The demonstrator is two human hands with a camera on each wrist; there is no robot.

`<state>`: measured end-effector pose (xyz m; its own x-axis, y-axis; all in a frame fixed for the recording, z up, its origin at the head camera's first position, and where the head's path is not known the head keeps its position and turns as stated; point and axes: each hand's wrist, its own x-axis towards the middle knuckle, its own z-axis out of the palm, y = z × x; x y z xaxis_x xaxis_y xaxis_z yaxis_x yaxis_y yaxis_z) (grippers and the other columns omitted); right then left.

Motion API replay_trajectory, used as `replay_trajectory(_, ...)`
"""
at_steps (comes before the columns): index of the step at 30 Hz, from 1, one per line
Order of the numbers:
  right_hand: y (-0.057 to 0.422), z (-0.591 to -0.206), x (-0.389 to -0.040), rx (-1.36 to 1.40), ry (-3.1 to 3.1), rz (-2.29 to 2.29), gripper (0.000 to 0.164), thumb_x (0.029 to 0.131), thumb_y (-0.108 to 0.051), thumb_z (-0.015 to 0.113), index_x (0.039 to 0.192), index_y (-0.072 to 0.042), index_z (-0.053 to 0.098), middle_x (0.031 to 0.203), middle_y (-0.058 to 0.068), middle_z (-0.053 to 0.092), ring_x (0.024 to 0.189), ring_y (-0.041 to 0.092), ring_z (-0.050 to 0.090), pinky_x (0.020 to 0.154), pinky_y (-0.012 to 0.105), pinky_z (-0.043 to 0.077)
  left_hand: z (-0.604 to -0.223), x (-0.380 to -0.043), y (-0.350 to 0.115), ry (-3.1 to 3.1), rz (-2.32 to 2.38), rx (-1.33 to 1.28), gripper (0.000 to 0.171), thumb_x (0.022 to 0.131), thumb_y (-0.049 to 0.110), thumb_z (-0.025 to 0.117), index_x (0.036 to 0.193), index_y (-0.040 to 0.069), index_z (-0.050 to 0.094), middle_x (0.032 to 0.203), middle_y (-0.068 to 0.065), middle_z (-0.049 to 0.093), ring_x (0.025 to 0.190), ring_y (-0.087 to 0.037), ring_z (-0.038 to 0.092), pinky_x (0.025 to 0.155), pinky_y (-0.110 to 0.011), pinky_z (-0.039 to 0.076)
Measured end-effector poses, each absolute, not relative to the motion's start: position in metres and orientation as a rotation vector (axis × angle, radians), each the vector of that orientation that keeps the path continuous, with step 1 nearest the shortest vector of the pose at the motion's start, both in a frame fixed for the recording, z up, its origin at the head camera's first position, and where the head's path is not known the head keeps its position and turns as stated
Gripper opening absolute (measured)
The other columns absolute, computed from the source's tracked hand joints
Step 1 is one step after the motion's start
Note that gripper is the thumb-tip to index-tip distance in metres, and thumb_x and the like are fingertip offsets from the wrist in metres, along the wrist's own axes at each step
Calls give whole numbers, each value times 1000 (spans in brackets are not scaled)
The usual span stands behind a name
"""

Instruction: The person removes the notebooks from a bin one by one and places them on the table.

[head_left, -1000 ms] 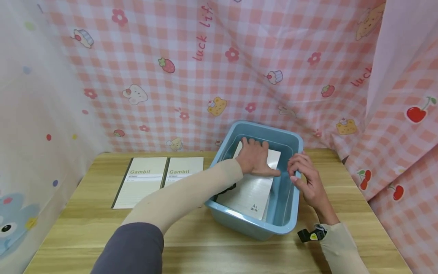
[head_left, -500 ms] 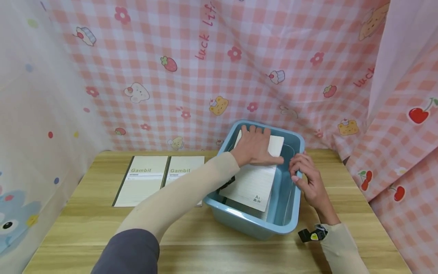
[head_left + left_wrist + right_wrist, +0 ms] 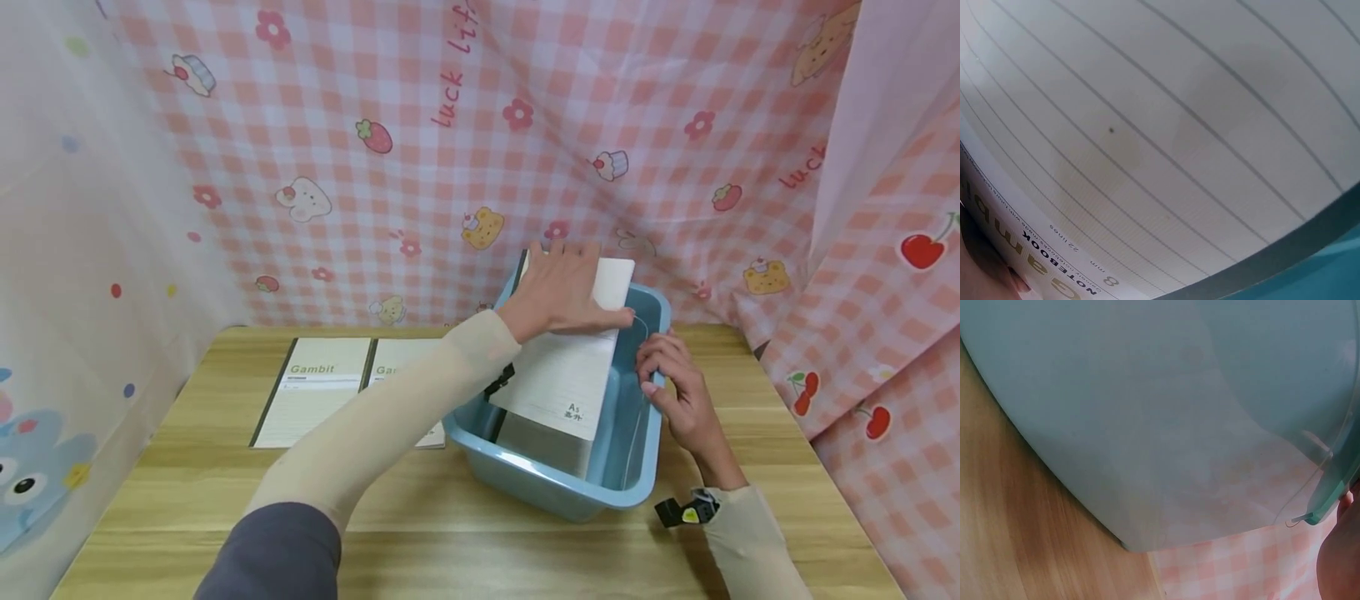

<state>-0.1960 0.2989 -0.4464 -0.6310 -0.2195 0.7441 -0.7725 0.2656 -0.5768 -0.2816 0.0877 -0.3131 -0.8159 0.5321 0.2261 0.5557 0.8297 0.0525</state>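
Observation:
A cream notebook (image 3: 558,383) with ruled lines and a dark spine is tilted in the light blue plastic tub (image 3: 525,492), its far end raised past the tub's far rim. My left hand (image 3: 562,292) grips that end, fingers over the far edge and thumb at the right edge. In the left wrist view the notebook's lined cover (image 3: 1147,125) fills most of the picture. Under its near end, a flat greyish surface (image 3: 547,446) shows inside the tub. My right hand (image 3: 678,392) holds the tub's right rim, fingers curled over it; the right wrist view shows the tub's outer wall (image 3: 1116,425).
Two Gambit notebooks lie side by side left of the tub: the left one (image 3: 311,400) and the right one (image 3: 408,348), partly covered by my left forearm. All stand on a wooden table (image 3: 435,533). A pink checked curtain (image 3: 412,183) hangs behind.
My left hand has moved up and away, lifting the notebook's far end from inside the tub to above its rim. My right hand has stayed on the rim.

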Motion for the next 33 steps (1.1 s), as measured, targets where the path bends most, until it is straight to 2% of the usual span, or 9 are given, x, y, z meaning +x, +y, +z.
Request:
replay_trajectory(11, 297, -450, -195, 895, -2005, 1365, 14, 79, 1, 51, 78, -9, 61, 101, 3, 63, 117, 24, 48, 122, 39, 19, -265, -273, 73, -2709, -133, -828, 82, 73, 88, 52, 119, 20, 47, 101, 2, 55, 92, -18, 51, 90, -43, 38)
replay_trajectory(20, 298, -447, -198, 925, -1960, 1362, 13, 78, 4, 51, 78, -5, 60, 95, 15, 60, 112, 24, 49, 119, 39, 22, -228, -263, 48, -2626, -133, -814, 86, 74, 88, 53, 125, 18, 46, 104, 0, 55, 96, -19, 51, 92, -45, 36)
replay_trajectory(27, 297, -447, -199, 936, -1964, 1376, 13, 78, 3, 52, 78, -6, 61, 98, 7, 62, 113, 24, 48, 118, 39, 23, -218, -255, 19, -2607, -203, -779, 81, 74, 82, 56, 122, 18, 48, 105, -2, 54, 100, -21, 49, 94, -46, 32)
replay_trajectory(33, 298, -448, -199, 937, -1959, 1366, 12, 79, 3, 52, 78, -6, 60, 98, 7, 62, 113, 24, 49, 118, 39, 22, -217, -254, -10, -2612, -266, -714, 78, 75, 77, 60, 122, 16, 49, 103, -4, 54, 100, -23, 48, 95, -46, 29)
